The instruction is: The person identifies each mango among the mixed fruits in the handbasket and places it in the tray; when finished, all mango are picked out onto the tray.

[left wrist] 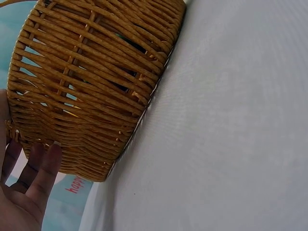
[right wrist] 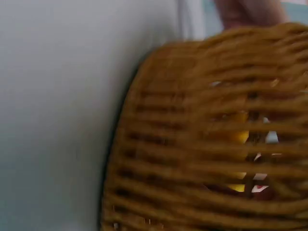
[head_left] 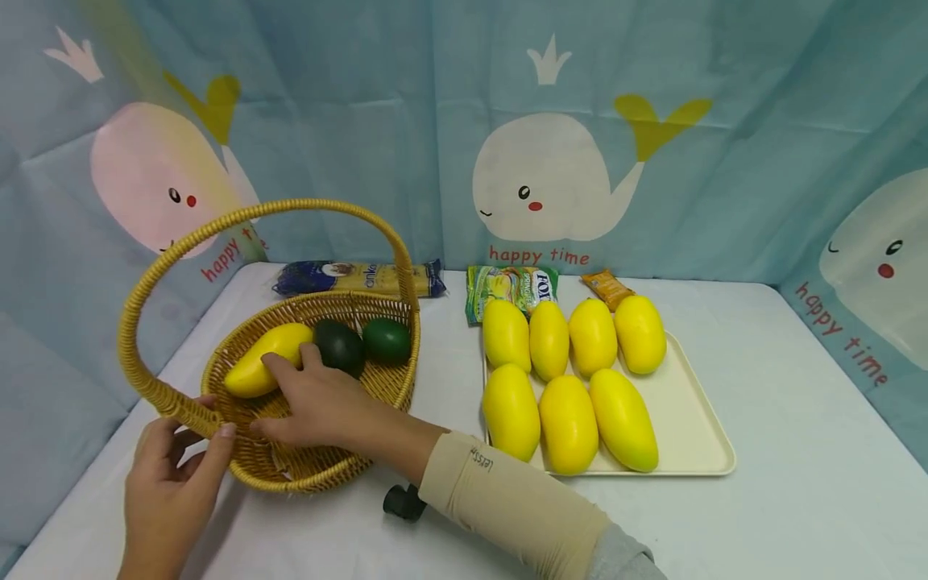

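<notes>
A yellow mango [head_left: 267, 360] lies in the wicker basket [head_left: 329, 481], beside two dark green, rounded fruits: one blackish green [head_left: 339, 348] and one brighter green [head_left: 387, 340]. My right hand [head_left: 319, 403] reaches inside over the near rim. Its fingertips touch the mango's near side, while the thumb is spread apart from it. At the left end, my left hand [head_left: 174, 475] holds the basket by the rim, at the foot of the arched handle [head_left: 130, 338]. In the left wrist view, fingers of the left hand [left wrist: 29, 178] lie against the outer weave. The right wrist view shows mostly basket wall [right wrist: 192, 144], blurred.
To the right, a cream tray [head_left: 696, 435] bears several yellow mangoes [head_left: 569, 423]. Behind stand a pasta packet [head_left: 355, 278], a green FOX'S candy bag [head_left: 507, 286] and a small orange packet [head_left: 607, 288]. A black object [head_left: 403, 503] lies beneath the right forearm.
</notes>
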The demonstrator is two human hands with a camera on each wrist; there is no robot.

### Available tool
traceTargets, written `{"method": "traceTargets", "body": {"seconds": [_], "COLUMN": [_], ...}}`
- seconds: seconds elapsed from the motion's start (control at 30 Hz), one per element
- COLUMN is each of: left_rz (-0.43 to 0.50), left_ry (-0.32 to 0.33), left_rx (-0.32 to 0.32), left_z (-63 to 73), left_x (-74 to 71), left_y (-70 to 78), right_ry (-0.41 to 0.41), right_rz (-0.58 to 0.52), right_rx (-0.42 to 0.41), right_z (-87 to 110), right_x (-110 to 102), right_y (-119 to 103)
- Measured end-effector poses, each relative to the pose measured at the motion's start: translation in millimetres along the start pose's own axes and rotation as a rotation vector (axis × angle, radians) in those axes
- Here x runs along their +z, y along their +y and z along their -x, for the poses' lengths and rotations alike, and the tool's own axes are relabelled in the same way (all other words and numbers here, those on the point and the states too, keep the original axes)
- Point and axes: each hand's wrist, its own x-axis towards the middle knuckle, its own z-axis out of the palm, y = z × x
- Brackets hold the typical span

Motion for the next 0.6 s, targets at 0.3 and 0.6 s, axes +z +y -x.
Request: {"method": "traceTargets", "body": {"seconds": [0.3,0.6], "left_rz": [-0.019,-0.034], "left_ry": [-0.003,0.004], "left_rx": [-0.018,-0.056], "left_z": [-1.6,-1.9], "left_x": [-0.7,2.3], "left_y": [0.5,2.3], "right_ry": [-0.016,-0.089], "right_rz": [0.159,0.241], "right_rx": [-0.010,-0.280], "right_z": [-22.1,-35.3], "right_x": [1.0,-7.3], "right_y": [-0.7,6.0]}}
